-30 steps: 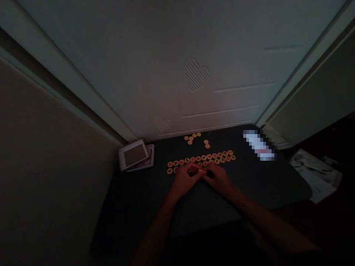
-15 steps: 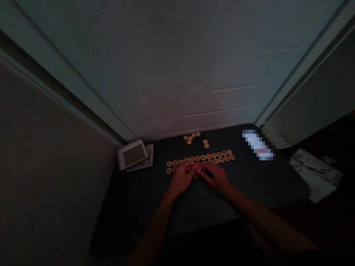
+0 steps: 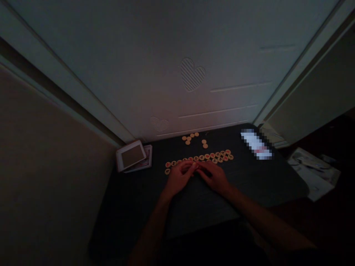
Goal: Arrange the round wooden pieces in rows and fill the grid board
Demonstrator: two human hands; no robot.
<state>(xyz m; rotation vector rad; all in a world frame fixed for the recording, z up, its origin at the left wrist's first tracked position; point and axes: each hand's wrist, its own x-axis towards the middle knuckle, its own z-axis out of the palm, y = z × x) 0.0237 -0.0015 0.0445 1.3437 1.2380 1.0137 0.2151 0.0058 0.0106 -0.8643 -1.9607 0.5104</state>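
On a dark table (image 3: 249, 184) lie rows of round wooden game discs (image 3: 219, 157) with red and black marks. My left hand (image 3: 179, 176) and my right hand (image 3: 214, 176) rest side by side at the near edge of the rows, fingertips meeting over the discs. Both hands have their fingers curled in a pinch. What they pinch is hidden in the dim light. A small loose group of plain discs (image 3: 190, 137) lies further back by the wall.
A flat white box on a red-patterned lid (image 3: 133, 157) sits at the table's left rear corner. A blurred white item (image 3: 256, 145) lies at the right rear. Papers (image 3: 313, 168) lie on the floor to the right. A white panel with heart shapes (image 3: 192, 74) stands behind.
Both hands have slid a little forward and left, onto the near row of discs. The fingertips stay together.
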